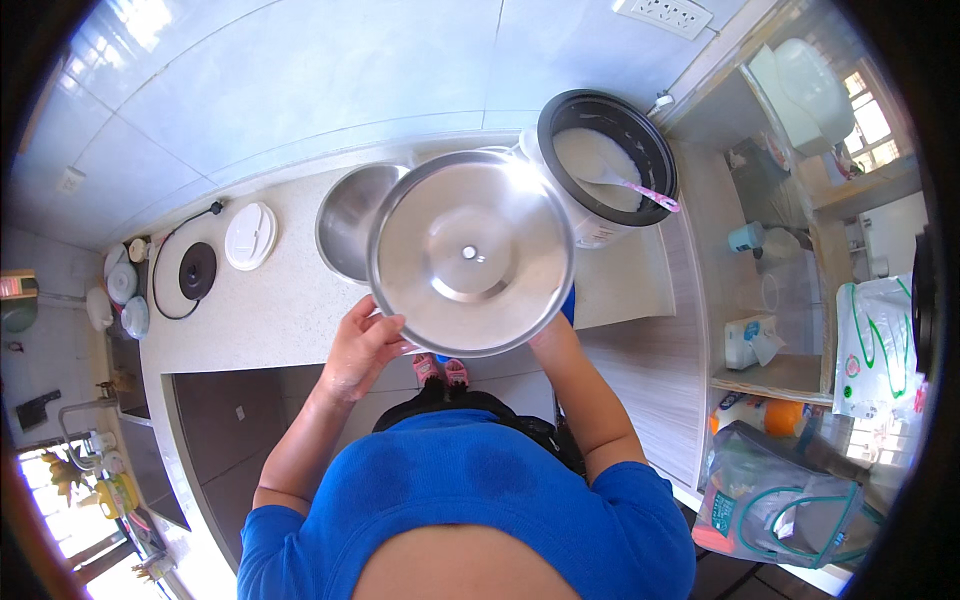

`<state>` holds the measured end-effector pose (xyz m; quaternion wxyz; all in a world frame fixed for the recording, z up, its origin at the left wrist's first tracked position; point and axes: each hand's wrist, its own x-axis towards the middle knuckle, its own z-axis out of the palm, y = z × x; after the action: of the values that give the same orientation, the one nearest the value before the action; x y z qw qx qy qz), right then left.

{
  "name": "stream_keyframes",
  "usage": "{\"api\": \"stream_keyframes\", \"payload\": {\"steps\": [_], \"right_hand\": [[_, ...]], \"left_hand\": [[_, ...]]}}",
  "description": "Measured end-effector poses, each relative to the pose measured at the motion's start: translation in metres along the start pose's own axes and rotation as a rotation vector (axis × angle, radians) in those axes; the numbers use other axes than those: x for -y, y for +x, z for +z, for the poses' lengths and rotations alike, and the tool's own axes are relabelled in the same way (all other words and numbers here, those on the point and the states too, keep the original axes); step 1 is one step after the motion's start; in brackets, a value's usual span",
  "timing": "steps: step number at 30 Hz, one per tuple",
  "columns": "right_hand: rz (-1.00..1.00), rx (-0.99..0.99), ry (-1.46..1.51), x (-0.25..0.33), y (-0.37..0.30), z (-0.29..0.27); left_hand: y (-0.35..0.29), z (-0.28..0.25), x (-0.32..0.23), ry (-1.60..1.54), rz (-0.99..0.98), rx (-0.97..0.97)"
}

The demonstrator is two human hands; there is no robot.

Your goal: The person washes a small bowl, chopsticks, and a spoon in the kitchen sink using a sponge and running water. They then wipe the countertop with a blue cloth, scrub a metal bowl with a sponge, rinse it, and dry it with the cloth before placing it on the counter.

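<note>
A large round stainless-steel lid (425, 215), with a small shiny bolt at its centre, is held up in front of me over the counter's front edge. My left hand (362, 348) grips its lower left rim, thumb and fingers closed on the edge. At the lower right rim, my right hand (548, 334) holds the lid too, its fingers mostly hidden. Partly covered by the lid, a steel bowl (345, 222) sits on the counter. Beyond its right side stands an uncovered rice cooker (652, 150) containing white rice (596, 160) and a spoon (645, 190) with a pink patterned handle.
On the left of the counter (265, 310) lie a white round lid (250, 236) and a black disc (198, 270) beside a black cable. A socket strip (664, 14) is on the tiled wall. Shelves (770, 375) and a clear bag (775, 500) stand to my right.
</note>
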<state>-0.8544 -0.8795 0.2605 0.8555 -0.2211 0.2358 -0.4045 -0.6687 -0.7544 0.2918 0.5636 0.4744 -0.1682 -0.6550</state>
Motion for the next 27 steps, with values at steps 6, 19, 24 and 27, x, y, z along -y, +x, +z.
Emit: {"api": "stream_keyframes", "payload": {"steps": [6, 19, 24, 27], "right_hand": [[-0.168, -0.066, -0.202, 0.049, -0.015, 0.000], [-0.223, -0.307, -1.776, 0.229, 0.056, 0.003], [-0.343, -0.228, -2.214, 0.227, 0.091, -0.035], [-0.395, -0.186, -2.234, 0.231, 0.105, -0.048]], "left_hand": [[0.001, 0.025, 0.014, -0.050, -0.052, 0.243], [-0.012, -0.091, 0.052, -0.304, -0.097, -0.319], [0.019, -0.107, 0.057, -0.386, -0.078, -0.280], [0.048, -0.111, 0.059, -0.447, -0.105, -0.294]]}}
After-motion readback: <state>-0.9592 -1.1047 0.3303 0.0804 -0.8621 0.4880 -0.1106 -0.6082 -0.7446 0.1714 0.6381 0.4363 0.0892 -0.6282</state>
